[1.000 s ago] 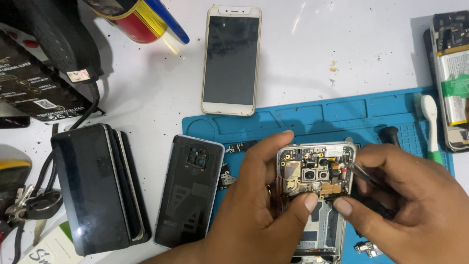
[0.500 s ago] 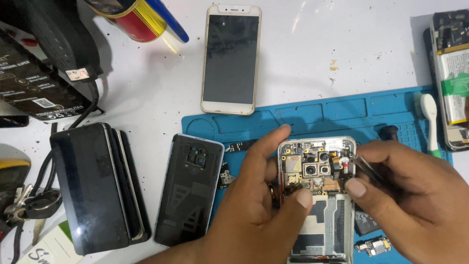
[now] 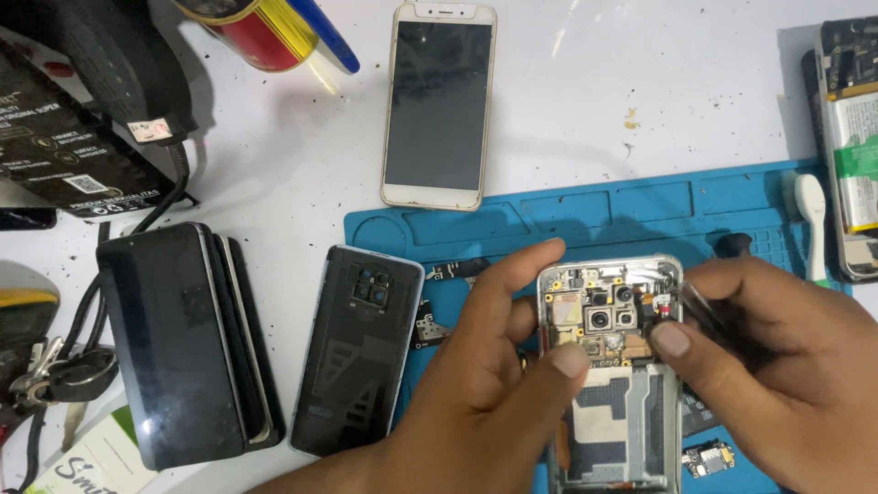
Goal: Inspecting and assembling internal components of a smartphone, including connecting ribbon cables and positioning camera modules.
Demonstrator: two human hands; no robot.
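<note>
An opened phone (image 3: 611, 366) with its back cover off shows camera modules and a circuit board; it is held over a blue repair mat (image 3: 585, 215). My left hand (image 3: 485, 384) grips the phone's left edge, thumb pressed on the board. My right hand (image 3: 777, 366) pinches dark metal tweezers (image 3: 700, 302), their tips at the board's upper right corner beside the cameras. The removed black back cover (image 3: 358, 352) lies on the table just left of the mat.
A white-framed phone (image 3: 437, 102) lies face up at the top centre. A stack of dark phones (image 3: 187, 343) sits at left, a black box (image 3: 73, 146) and cable beyond. Another opened phone (image 3: 851, 137) and a white brush (image 3: 812, 220) are at right. A small loose board (image 3: 709, 457) lies on the mat.
The opened phone has slid slightly down and toward me in my left hand. My left forefinger has lifted off its top edge, and the tweezers' tips stay at the upper right corner.
</note>
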